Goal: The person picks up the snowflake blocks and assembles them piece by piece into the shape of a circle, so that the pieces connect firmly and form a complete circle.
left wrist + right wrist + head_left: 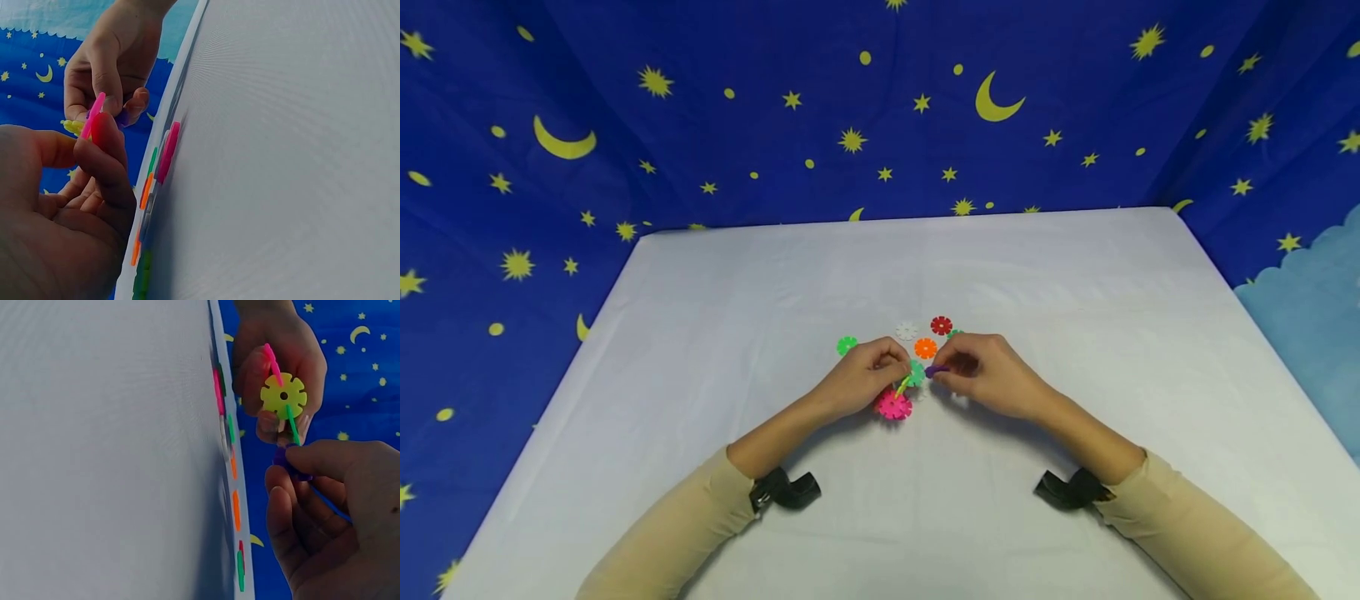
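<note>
Near the middle of the table my left hand (867, 377) pinches a small cluster of notched plastic discs. Its yellow disc (284, 395) faces the right wrist camera, with a pink disc (272, 362) and a green disc (293, 425) slotted into it edge-on. My right hand (996, 375) pinches a purple disc (286, 460) between thumb and fingers, against the green disc's end. Whether those two are joined, I cannot tell. A blue edge (331, 504), likely of another disc, shows among the right fingers.
Loose notched discs lie on the white-covered table (880, 517): a green one (847, 345), a white one (906, 331), a red one (942, 325) and an orange one (926, 348). Others are partly hidden by the hands. A blue star-patterned cloth (820, 100) hangs behind.
</note>
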A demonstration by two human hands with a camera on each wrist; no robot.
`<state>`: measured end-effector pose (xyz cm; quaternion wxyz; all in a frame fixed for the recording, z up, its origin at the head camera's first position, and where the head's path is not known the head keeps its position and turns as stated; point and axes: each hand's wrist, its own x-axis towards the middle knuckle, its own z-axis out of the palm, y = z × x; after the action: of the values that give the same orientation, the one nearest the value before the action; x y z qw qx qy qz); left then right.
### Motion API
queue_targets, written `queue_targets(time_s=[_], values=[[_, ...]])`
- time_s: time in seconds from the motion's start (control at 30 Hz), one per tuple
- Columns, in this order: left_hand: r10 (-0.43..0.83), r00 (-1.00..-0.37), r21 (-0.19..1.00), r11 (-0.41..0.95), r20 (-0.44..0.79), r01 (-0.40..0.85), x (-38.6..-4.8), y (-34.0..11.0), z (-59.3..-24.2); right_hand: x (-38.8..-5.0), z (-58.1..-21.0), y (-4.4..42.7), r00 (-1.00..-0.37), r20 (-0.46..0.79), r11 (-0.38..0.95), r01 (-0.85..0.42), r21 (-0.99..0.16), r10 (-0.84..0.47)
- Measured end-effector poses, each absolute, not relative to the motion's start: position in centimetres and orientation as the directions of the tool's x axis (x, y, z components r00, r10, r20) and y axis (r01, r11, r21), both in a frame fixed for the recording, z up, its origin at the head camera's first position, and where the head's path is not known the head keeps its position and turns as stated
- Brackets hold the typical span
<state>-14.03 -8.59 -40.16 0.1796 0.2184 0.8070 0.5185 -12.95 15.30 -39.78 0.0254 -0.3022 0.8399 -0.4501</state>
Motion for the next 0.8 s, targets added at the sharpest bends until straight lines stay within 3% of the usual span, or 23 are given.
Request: queue_targets(time_s=[0.57, 0.8], values=[[0.542, -0.840, 0.901, 0.375, -0.022, 0.218, -13.8, -8.5, -40.1, -12.2, -39.8, 14.6, -0.808, 0.332, 0.428, -0.552, -0.715, -0.487], [0.518, -0.856, 0.912, 0.355, -0.010, 0.204, -13.4, -8.3, -40.1, -11.9, -39.9, 14.3, -0.743, 0.431, 0.397, -0.650, -0.648, -0.512]])
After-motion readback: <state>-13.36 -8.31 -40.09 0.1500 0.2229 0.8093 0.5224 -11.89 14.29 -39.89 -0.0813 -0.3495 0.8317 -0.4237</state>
